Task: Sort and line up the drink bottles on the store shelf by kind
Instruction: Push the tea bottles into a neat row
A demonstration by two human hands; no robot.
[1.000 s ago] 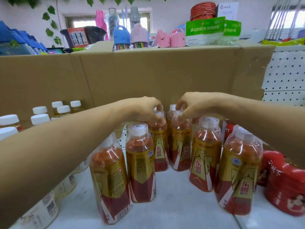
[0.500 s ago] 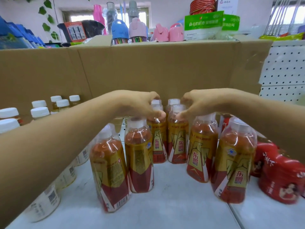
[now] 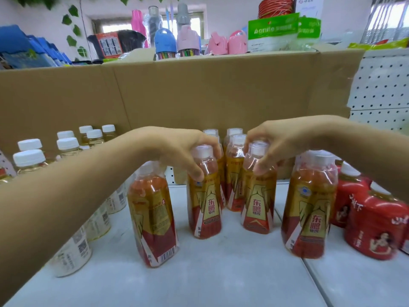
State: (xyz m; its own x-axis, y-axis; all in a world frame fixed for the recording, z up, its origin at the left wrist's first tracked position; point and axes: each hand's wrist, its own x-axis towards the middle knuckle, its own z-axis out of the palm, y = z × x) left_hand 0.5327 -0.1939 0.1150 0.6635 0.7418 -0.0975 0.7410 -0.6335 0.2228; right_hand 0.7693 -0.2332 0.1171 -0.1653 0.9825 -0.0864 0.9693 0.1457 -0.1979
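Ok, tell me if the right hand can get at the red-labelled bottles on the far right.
Probably, but not yet: the right hand grips a gold bottle. The red-labelled bottles stand uncovered under its forearm.

Gold-and-red bottles (image 3: 309, 207): you have seven in view. One is in your left hand (image 3: 177, 149), one in your right hand (image 3: 278, 142), one outboard of each grip, three behind the grips. White-capped bottles (image 3: 28, 157), left of your left grip: seven caps. Red-wrapped bottles (image 3: 376, 229), right of your right grip: at least two.
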